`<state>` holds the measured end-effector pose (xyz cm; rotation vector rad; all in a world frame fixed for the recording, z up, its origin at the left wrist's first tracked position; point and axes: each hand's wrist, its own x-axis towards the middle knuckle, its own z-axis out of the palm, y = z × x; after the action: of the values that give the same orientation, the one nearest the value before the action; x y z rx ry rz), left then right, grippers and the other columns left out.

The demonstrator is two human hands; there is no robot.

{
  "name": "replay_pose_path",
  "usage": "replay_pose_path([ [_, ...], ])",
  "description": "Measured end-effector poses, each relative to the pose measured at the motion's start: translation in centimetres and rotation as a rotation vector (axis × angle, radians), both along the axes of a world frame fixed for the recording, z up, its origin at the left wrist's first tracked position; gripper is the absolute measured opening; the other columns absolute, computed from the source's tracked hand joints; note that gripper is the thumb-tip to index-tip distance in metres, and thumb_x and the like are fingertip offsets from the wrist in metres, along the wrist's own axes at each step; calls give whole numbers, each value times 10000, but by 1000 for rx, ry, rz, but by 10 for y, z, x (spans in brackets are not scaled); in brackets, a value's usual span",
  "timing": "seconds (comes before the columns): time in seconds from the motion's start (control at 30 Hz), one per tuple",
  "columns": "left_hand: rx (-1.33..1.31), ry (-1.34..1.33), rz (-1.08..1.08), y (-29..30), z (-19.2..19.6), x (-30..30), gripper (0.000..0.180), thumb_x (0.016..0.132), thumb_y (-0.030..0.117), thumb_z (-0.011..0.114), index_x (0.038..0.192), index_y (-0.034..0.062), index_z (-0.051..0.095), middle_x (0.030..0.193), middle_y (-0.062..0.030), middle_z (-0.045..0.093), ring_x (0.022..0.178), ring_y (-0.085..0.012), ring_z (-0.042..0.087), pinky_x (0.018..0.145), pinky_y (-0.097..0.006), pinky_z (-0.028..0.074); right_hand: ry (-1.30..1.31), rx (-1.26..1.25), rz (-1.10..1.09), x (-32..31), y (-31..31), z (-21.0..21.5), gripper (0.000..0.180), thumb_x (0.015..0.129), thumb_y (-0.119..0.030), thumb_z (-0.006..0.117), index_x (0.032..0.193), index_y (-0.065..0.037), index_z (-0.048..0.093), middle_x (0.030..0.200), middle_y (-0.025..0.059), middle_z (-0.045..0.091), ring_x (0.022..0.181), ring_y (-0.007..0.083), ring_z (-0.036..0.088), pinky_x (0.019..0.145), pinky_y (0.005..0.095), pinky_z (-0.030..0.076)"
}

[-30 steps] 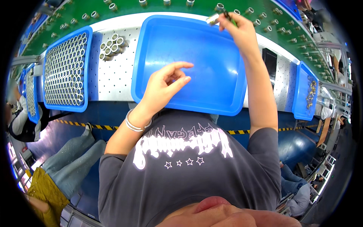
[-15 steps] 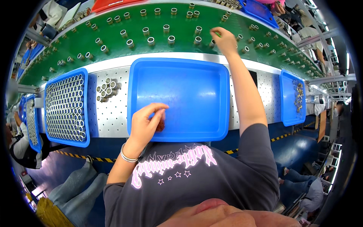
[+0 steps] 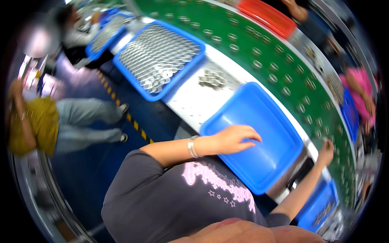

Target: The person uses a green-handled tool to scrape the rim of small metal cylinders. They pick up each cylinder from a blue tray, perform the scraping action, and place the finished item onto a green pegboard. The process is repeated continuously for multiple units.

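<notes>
Roughly mid-counter, the empty blue plastic tray looks light, stiff and slick; best gripped by its rim. Left hand rests inside, fingers loosely spread. Right hand reaches the green conveyor; fingers unclear.

Dark grey short-sleeved T-shirt, pink lettering and small stars on chest; silver bracelet on left wrist.

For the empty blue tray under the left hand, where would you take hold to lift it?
Probably the near rim of the empty blue tray, coming from the person's side. The raised lip there is bare and overhangs the white table. The left hand already lies over that rim; the far edge meets the green conveyor.
</notes>
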<state>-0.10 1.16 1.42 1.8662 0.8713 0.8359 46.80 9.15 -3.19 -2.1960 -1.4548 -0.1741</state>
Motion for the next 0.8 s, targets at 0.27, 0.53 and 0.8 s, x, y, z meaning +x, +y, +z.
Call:
replay_pose_path([
  [0.27,114,-201,118,-13,-26,25,317,871,119,540,1178,39,554,1051,-124,597,966,-265,584,836,-327,465,991,-169,698,-209,-73,60,86,835,-3,591,918,18,600,766,4,530,632,58,437,556,186,343],
  [0.53,-566,-612,-53,-36,-26,23,399,911,114,515,1276,-31,447,1131,-92,587,957,-138,577,840,-265,480,1075,-221,841,-259,-112,50,83,821,-8,588,887,39,606,697,8,536,603,58,448,538,183,341],
  [0.8,-407,-527,-47,-42,-26,27,391,854,82,583,1221,-16,488,1008,-87,588,887,-128,587,795,-259,481,1060,-167,794,-261,-132,44,90,830,-12,588,894,47,612,703,3,544,614,45,448,541,171,334],
])
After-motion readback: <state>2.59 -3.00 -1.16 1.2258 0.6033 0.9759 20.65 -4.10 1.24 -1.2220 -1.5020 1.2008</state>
